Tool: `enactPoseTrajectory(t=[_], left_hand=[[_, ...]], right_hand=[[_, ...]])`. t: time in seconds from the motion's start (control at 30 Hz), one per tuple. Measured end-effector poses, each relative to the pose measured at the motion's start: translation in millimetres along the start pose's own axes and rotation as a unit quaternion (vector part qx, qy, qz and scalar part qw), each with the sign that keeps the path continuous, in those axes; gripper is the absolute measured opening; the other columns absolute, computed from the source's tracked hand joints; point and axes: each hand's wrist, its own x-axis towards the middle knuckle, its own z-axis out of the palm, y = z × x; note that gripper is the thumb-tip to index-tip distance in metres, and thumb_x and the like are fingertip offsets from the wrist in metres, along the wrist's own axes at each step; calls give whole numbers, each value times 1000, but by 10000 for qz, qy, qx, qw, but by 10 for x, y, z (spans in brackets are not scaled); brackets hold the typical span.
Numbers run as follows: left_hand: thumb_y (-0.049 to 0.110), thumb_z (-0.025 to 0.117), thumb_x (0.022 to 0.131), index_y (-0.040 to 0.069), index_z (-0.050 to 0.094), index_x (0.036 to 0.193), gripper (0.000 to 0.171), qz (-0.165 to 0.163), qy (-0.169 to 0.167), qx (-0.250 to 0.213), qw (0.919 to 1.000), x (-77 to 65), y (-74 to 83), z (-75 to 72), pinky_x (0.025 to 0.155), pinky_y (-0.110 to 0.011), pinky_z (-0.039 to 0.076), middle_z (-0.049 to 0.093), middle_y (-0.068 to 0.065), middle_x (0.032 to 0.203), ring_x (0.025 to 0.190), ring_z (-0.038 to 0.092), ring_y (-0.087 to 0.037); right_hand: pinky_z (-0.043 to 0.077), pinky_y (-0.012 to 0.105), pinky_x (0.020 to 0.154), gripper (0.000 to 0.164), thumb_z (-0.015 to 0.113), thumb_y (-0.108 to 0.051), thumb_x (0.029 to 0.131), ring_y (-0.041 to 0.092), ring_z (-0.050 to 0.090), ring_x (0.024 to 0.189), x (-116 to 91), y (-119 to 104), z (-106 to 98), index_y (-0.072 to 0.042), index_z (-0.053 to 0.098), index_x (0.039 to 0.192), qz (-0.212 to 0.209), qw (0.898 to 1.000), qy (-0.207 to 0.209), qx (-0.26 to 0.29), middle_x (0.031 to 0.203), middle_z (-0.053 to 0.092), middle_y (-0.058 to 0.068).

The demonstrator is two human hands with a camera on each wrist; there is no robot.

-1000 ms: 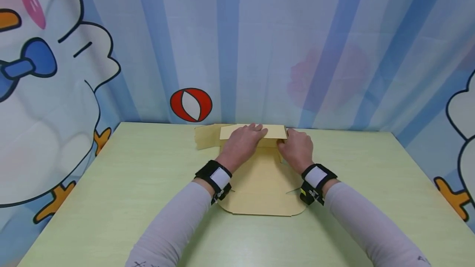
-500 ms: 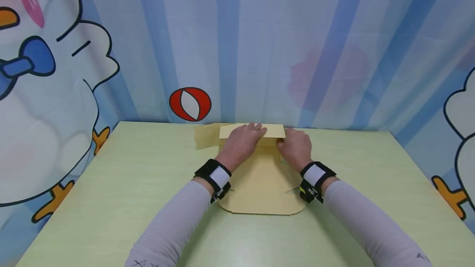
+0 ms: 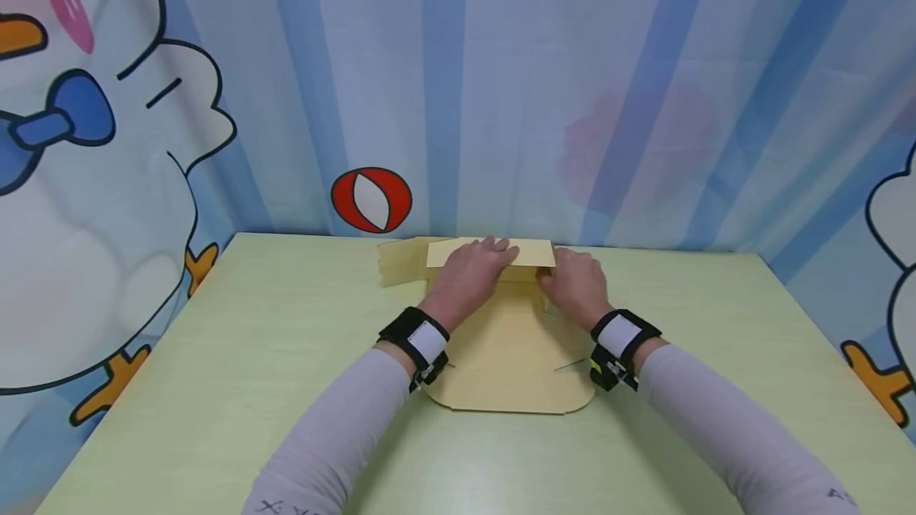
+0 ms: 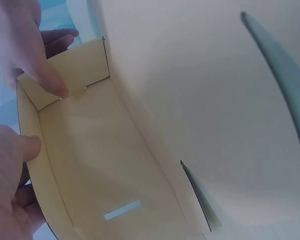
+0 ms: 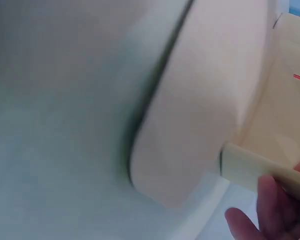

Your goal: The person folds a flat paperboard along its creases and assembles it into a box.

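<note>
The backdrop [image 3: 515,62], one striped cloth, stands behind the far edge of the tabletop [image 3: 286,308]. One tabletop carries one cardboard box [image 3: 511,384], partly folded. The box sits at the far edge, about midway between the two far corners, its broad panel extending toward the near edge. This placement appears to leave both end walls within reach.

Two hands work on the box. The left hand [image 3: 468,276] lies across the long far wall [image 3: 537,253]: thumb on the inner face, the other fingers curled behind, clamping the card. This grip probably steadies the wall. The right hand [image 3: 576,284] clamps the right-hand end wall [image 4: 87,65], one digit inside against its lower edge and the other fingers outside, probably to keep that wall upright while its lower edge is pressed to the floor.

One loose flap [image 3: 403,261] projects from the box toward the far left corner, held by neither hand. Two wrist straps are worn, one left [image 3: 415,340] and one right [image 3: 621,344]. Two slits are visible in the broad panel, one per side; one slot [image 4: 122,210] pierces the box floor.
</note>
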Motion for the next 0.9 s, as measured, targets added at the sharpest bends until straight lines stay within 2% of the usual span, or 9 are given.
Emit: enactPoseTrajectory(t=[0.13,0.23,0.3,0.37,0.43,0.47,0.57,0.67,0.9], left_hand=[[8,56,100,20,64,131,34,15,-29,-9,10000,5,7,-4,92,-34,58,64,-2,135,119,66,-23],[8,56,100,20,64,131,35,22,-60,23,10000,6,10,-10,92,-34,58,64,-2,136,119,66,-23],[8,56,100,20,63,132,35,24,-74,33,10000,7,6,-11,92,-33,58,64,-2,136,119,66,-23],[9,56,100,20,63,132,35,29,-94,49,9999,8,-4,-11,92,-33,58,64,-2,136,118,66,-23],[9,56,100,19,62,134,36,13,-157,18,9999,14,-10,-18,94,-33,57,63,-2,137,120,65,-23],[9,56,100,19,62,134,36,10,-191,-9,9998,19,-11,-22,95,-34,56,63,-3,137,121,65,-23],[8,56,100,17,60,136,38,13,-313,-83,9995,31,0,-33,100,-35,54,61,-4,139,126,62,-24],[7,56,100,14,61,135,37,64,-308,-117,9994,36,8,-31,102,-35,53,62,-5,139,127,61,-24],[18,66,95,8,67,119,25,165,205,-153,9995,-12,-73,16,93,-27,56,67,-5,128,113,67,-19]], right_hand=[[47,38,48,35,69,-36,89,29,62,57,9,11,-90,-2,66,92,-42,9994,-251,-250,67,65,14],[50,41,51,49,72,-44,87,31,64,62,2,-1,-180,0,61,105,-163,9986,-211,-459,77,67,17],[56,45,61,58,74,-42,86,35,67,78,6,-7,-238,1,56,122,-445,9980,-173,-409,96,67,21],[58,49,77,63,75,-33,87,38,65,100,20,-18,-289,0,52,135,-889,9954,-168,-301,118,63,24],[54,53,93,61,77,-22,86,42,59,119,42,-22,-316,-2,53,138,-1450,9891,-132,-212,135,56,26],[53,53,96,57,77,-17,86,42,56,123,55,-23,-322,-3,56,137,-1684,9855,-145,-153,137,56,25],[53,50,98,48,74,-7,87,40,58,124,66,-26,-312,-4,62,133,-2162,9761,-120,-185,138,59,22],[56,47,94,44,69,-3,90,37,62,121,61,-22,-278,-6,63,133,-2309,9727,-97,-222,134,63,19],[57,43,92,41,66,-3,92,35,63,120,58,-45,-239,-7,63,133,-2305,9721,5,-426,133,64,18]])
